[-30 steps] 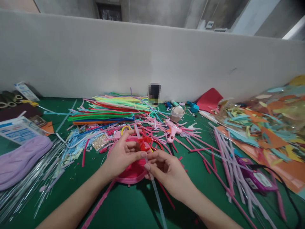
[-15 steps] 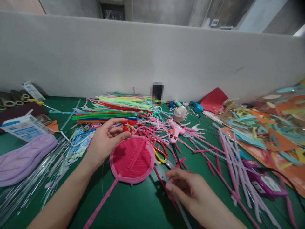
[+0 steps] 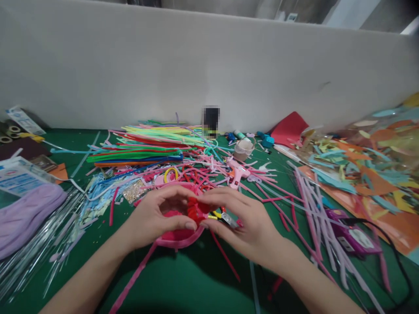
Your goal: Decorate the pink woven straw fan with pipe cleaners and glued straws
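Observation:
Between the fingertips of both my hands is a small red fuzzy piece (image 3: pixel 195 211); its exact kind is not clear. My left hand (image 3: pixel 153 213) grips it from the left, thumb below. On its other side my right hand (image 3: pixel 245 220) pinches it with thumb and fingers. Beneath them lies a round pink disc (image 3: pixel 176 234) with a paler rim and a long twisted pink handle (image 3: pixel 134 277), partly covered by my hands. Pliers (image 3: pixel 229 219) with red and yellow handles lie behind my right fingers, partly hidden.
A bundle of coloured pipe cleaners (image 3: pixel 147 146) lies at the back, a pink glue gun (image 3: pixel 236 173) to its right. Paper scraps (image 3: pixel 369 174) and a purple device (image 3: pixel 355 233) with a black cable are at right. A lilac padded piece (image 3: pixel 29 218) lies left.
My right hand has come up from near the pliers to the red piece. My left hand has brought the red piece down and right, over the disc. The view has tilted slightly down.

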Tool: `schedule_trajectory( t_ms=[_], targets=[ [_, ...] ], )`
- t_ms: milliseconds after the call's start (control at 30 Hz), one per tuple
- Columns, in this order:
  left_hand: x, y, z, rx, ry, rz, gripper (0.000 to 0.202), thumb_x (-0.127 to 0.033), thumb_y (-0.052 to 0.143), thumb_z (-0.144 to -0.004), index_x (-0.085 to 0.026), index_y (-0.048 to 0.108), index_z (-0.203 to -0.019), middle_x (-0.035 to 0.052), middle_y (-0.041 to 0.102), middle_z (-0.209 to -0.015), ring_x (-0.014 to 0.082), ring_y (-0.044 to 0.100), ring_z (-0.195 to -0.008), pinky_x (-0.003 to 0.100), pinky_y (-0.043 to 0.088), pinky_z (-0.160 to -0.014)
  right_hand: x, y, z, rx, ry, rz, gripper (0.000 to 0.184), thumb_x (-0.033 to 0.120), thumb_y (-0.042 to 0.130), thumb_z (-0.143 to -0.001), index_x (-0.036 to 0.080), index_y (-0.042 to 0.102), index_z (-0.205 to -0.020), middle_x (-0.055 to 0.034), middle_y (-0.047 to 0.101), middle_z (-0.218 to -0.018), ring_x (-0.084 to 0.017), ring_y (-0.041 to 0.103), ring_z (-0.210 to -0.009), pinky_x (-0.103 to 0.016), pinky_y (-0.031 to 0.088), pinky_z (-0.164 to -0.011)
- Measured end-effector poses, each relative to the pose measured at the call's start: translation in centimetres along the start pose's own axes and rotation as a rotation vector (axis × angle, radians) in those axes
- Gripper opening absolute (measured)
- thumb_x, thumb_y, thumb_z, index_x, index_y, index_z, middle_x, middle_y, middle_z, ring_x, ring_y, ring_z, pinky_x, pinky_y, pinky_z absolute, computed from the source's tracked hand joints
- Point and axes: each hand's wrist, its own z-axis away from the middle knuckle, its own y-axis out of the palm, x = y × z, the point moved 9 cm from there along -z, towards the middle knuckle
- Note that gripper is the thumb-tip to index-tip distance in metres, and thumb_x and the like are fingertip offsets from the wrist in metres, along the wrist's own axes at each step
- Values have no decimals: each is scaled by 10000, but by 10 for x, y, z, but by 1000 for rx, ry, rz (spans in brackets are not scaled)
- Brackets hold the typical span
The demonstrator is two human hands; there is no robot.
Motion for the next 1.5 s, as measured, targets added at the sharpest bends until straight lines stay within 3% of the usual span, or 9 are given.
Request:
schedule_trajectory(
  t_ms=[233, 367, 533, 667, 833, 933, 1067, 1400, 1500],
  targets=[
    [10, 7, 1, 100, -107, 94, 402, -212, 846, -666, -220, 712, -1045, 14, 703, -883, 150, 668, -791, 233, 558, -721, -9, 2, 5, 48, 56, -52, 370, 239, 680, -872, 227, 574, -1226, -87, 619, -1119, -196, 617, -1047, -320, 549, -872],
    [13, 16, 2, 164, -149, 211, 419, -283, 829, -691, -207, 692, -1080, 45, 698, -956, 163, 677, -799, 243, 559, -714, -11, 0, 5, 23, 45, -74, 221, 178, 622, -903, 227, 615, -1118, -69, 639, -1044, -180, 636, -981, -309, 553, -836],
    [18, 19, -1, 42, -217, 219, 258, -350, 771, -753, -174, 666, -909, 11, 662, -825, 116, 625, -649, 223, 524, -631, -11, 2, 4, -13, 63, -119, 215, 132, 577, -909, 228, 618, -1097, -67, 686, -1043, -174, 652, -973, -311, 545, -855],
    [10, 18, -2, -28, -153, 123, 174, -294, 763, -750, -180, 634, -779, -20, 622, -761, 122, 605, -712, 208, 503, -666, -39, 8, 10, -61, 391, -297, 299, 338, 703, -833, 200, 620, -1085, -66, 703, -944, -164, 664, -768, -279, 562, -663],
    [4, 21, -4, 19, -72, 66, 128, -287, 703, -816, -182, 645, -770, -20, 635, -748, 114, 593, -683, 207, 483, -649, -63, 40, 22, 120, 755, -676, 372, 541, 676, -799, 172, 633, -790, 8, 626, -609, -109, 593, -524, -221, 498, -497],
    [8, 23, -4, 46, -100, 73, 151, -293, 704, -820, -174, 645, -750, -18, 637, -721, 108, 581, -665, 200, 468, -636, -61, 32, 18, 55, 702, -698, 264, 405, 750, -758, 168, 659, -830, 2, 665, -680, -114, 624, -595, -220, 512, -555],
    [16, 24, -3, 57, -169, 218, 165, -301, 717, -803, -176, 630, -740, -4, 673, -706, 123, 604, -657, 209, 467, -616, -49, 6, 12, -68, 507, -465, 41, 197, 670, -785, 187, 674, -824, -26, 706, -800, -137, 661, -710, -245, 536, -645],
    [20, 18, -1, 34, -225, 294, 194, -308, 767, -736, -175, 630, -703, 6, 671, -646, 134, 600, -573, 242, 480, -574, -27, -53, 30, -227, 97, -48, 228, 42, 568, -854, 246, 652, -795, -24, 715, -783, -178, 685, -778, -325, 553, -731],
    [16, 20, -4, 48, -173, 183, 188, -318, 739, -781, -170, 637, -725, 10, 674, -691, 135, 607, -649, 232, 478, -628, -15, -47, 31, -144, 48, 188, 206, 78, 580, -875, 257, 658, -940, -67, 707, -952, -214, 668, -941, -374, 550, -821]
  ],
)
